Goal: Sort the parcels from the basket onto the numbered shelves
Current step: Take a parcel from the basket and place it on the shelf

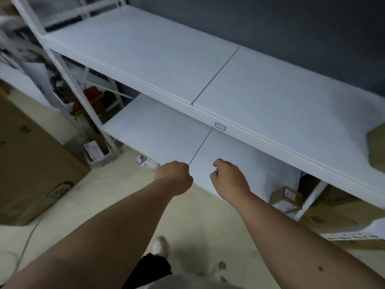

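Both my arms reach out in front of a white shelf unit. My left hand [174, 176] is balled into a fist at the front edge of the lower shelf [158, 130] and holds nothing. My right hand [229, 178] hovers beside it with loosely curled fingers, also holding nothing. The upper shelf [145, 59] carries a blue-outlined label [220, 126] on its front rail; its number is unreadable. A brown parcel [377, 149] lies on the upper shelf at the far right. A small labelled cardboard parcel [286, 198] sits low under the shelf, right of my hands. The basket is not in view.
A large cardboard box [31, 163] stands on the floor at left. A small white box [94, 152] and a power strip [145, 160] lie by the shelf leg [91, 113], with a cable [27, 243] trailing over the floor. More cardboard [337, 211] lies low right.
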